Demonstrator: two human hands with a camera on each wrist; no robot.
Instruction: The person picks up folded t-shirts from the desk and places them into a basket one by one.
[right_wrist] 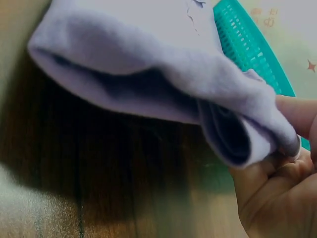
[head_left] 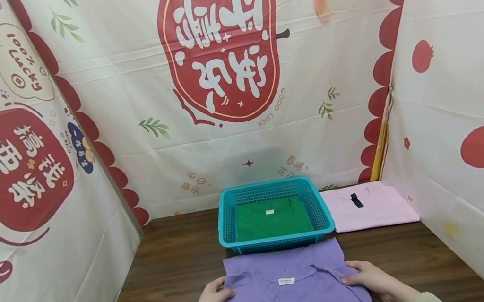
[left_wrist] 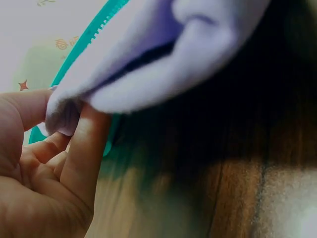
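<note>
Two hands show on my feed, both in front of the teal plastic basket (head_left: 277, 243), my landmark. Leftmost, the left hand (head_left: 212, 297) is off the basket's front left corner, its thumb and fingers (left_wrist: 86, 153) pinching one side of the folded purple T-shirt (head_left: 296, 301). That purple T-shirt spans the space in front of the basket, neck label (head_left: 286, 281) up; the wrist views show deep shadow under its layers, so I take it as raised off the tabletop (head_left: 173, 256). Whether its far edge touches the basket, I cannot tell. Inside the basket lies a folded green T-shirt (head_left: 273, 224). Farther right, the right hand (head_left: 371, 278) pinches the opposite side, off the basket's front right corner. Just right of the basket lies a folded pink T-shirt (head_left: 380, 206). I judge the step in hand to be handling the purple T-shirt as one flat bundle; the next move calls for level hands and even pinches, lest its layers slip open.
</note>
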